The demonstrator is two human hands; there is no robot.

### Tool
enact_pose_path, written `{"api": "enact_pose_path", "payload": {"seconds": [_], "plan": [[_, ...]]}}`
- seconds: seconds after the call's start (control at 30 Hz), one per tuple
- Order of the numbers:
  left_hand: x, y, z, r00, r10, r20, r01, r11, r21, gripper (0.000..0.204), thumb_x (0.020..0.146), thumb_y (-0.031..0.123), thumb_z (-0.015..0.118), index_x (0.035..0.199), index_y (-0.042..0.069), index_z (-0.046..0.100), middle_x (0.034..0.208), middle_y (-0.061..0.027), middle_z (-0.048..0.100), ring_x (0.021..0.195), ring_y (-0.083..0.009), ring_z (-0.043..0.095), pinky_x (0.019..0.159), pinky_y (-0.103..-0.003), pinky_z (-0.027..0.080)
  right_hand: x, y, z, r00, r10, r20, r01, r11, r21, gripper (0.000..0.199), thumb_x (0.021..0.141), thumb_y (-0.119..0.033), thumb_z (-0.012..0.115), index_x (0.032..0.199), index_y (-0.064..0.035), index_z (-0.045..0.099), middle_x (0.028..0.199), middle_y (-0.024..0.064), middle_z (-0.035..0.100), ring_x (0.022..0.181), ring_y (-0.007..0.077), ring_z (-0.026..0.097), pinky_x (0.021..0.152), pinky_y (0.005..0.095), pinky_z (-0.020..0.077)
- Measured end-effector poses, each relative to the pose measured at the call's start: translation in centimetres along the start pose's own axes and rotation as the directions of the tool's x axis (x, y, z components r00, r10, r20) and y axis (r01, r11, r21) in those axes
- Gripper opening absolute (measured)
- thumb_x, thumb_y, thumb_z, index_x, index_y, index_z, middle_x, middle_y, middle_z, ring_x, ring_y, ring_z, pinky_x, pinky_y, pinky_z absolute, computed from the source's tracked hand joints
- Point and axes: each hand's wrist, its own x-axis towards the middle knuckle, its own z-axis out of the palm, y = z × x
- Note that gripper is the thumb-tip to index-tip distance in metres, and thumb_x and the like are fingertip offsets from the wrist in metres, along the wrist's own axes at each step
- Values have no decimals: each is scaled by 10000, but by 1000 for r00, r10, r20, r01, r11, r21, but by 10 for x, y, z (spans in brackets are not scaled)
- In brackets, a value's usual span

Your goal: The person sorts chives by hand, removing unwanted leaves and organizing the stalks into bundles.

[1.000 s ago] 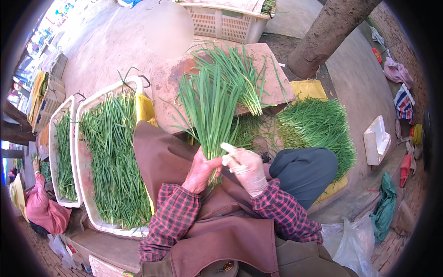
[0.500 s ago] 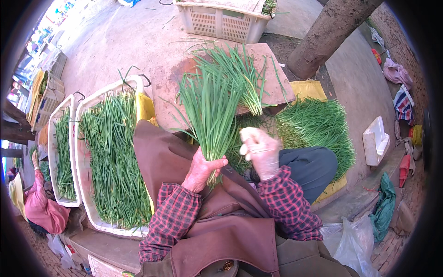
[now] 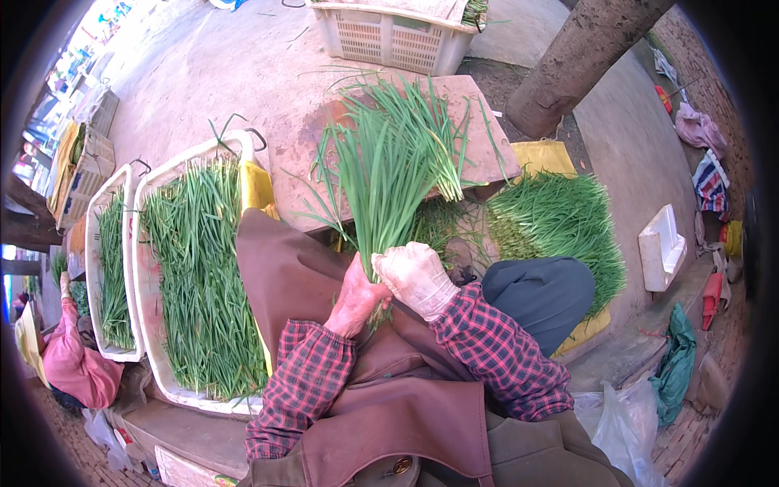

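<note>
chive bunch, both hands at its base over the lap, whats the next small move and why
Probably lay the chive bunch into the white tray: left hand and gloved right hand grip its gathered base, and that tray already holds laid greens.

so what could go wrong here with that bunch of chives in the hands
1. The bunch of chives is gripped only at its base by the left hand and the gloved right hand; the leaves fan wide, so outer stalks could slip out onto the stone slab.
2. Squeezing hard at the base may bruise or snap the thin stems.
3. Fallen stalks could mix with the loose pile on the ground.
</note>
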Motion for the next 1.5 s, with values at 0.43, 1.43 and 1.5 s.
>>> {"api": "enact_pose_path", "payload": {"seconds": [0.43, 1.43, 1.5], "plan": [[-2, 7, -9, 995, -104, 7, 103, 973, -204, 291, 849, -42, 717, 1066, 55, 548, 840, -37, 621, 569, -93, 546, 475, -234, 446, -11, 26, -81, 364, 885, -291, -495, 448, 744, 58, 917, -34, 646, 878, -34, 690, 736, 37, 663, 567, 100, 590, 490, 261, 437], [-11, 0, -11, 974, -54, 222, 130, 930, -345, 493, 878, 41, 706, 1314, 19, 477, 1045, -198, 675, 546, -140, 554, 497, -241, 458, -8, 17, 10, 611, 674, 415, -184, -390, 902, 181, 916, -87, 664, 1039, 33, 718, 935, 56, 727, 816, 130, 671, 762, 273, 519], [-11, 2, -9, 977, -48, 206, 115, 939, -325, 484, 873, 34, 706, 1303, 13, 483, 1033, -195, 678, 544, -136, 550, 494, -240, 454, -8, 17, 9, 602, 681, 417, -178, -395, 901, 178, 916, -79, 665, 1043, 34, 719, 931, 51, 726, 818, 126, 671, 762, 269, 519]]}}
